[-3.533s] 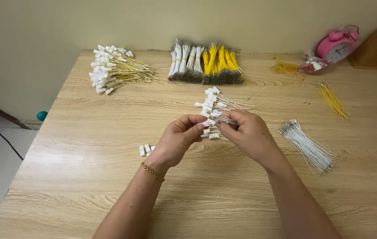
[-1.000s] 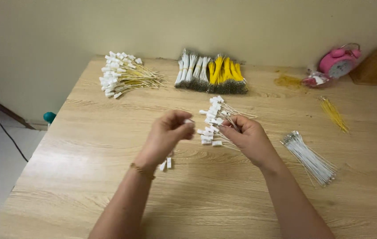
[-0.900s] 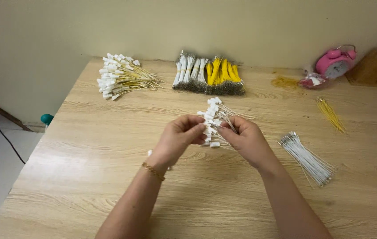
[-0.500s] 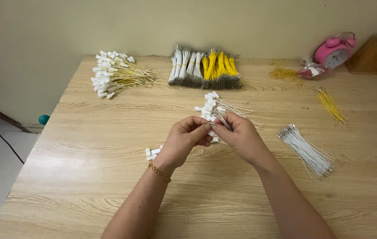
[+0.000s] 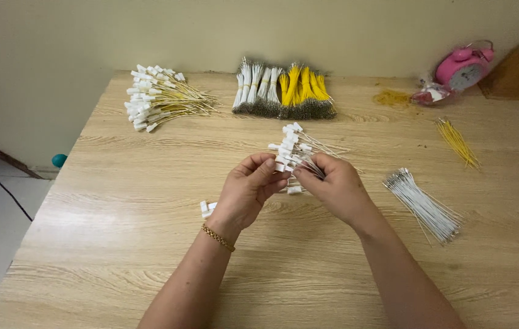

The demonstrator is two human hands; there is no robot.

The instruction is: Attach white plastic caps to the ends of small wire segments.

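My left hand (image 5: 248, 190) and my right hand (image 5: 332, 186) meet above the middle of the wooden table (image 5: 119, 256). Between their fingertips they pinch a small white plastic connector on a thin white wire (image 5: 285, 167). Just behind the hands lies a small pile of white wires with connectors fitted (image 5: 291, 141). A few loose white connectors (image 5: 206, 208) lie on the table by my left wrist. A gold bracelet sits on that wrist.
A heap of yellow wires with white connectors (image 5: 156, 97) lies at the back left. Bundles of white and yellow wires (image 5: 284, 91) lie against the wall. Loose white wires (image 5: 424, 204) and yellow wires (image 5: 457, 141) lie at the right. A pink alarm clock (image 5: 463, 67) stands back right.
My hands were apart a second ago and have come together over the white wire and connector. The view has shifted slightly.
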